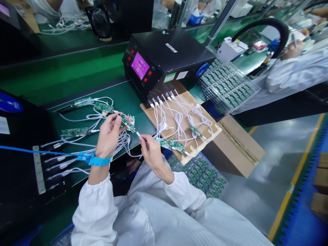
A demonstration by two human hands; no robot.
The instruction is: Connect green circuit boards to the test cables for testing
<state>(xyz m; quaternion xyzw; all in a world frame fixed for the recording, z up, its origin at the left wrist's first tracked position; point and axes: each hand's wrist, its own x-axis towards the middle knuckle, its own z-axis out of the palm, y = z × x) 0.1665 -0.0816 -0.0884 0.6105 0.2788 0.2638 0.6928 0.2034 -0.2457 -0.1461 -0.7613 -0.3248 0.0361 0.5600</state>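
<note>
Between thumb and fingers, my left hand [109, 135] grips a green circuit board [127, 123]; a second board shows partly behind it. A blue wrist strap [99, 160] circles that wrist. My right hand [153, 153] pinches the white plug of a USB cable [138, 134] at the board's lower right end. Whether the plug is fully seated I cannot tell. More boards with white cables lie left of my hands, among them one board [74, 132] on the green bench. To the right, several wired boards [176, 146] rest on a cardboard sheet [151, 114].
A black test box [169, 51] with a lit purple screen [140, 66] stands ahead, white cables plugged into its front. Trays of boards [228, 87] sit at right, another tray [205, 176] below the bench. A cardboard box [235, 147] stands by the aisle. A co-worker's sleeve [297, 70] shows at right.
</note>
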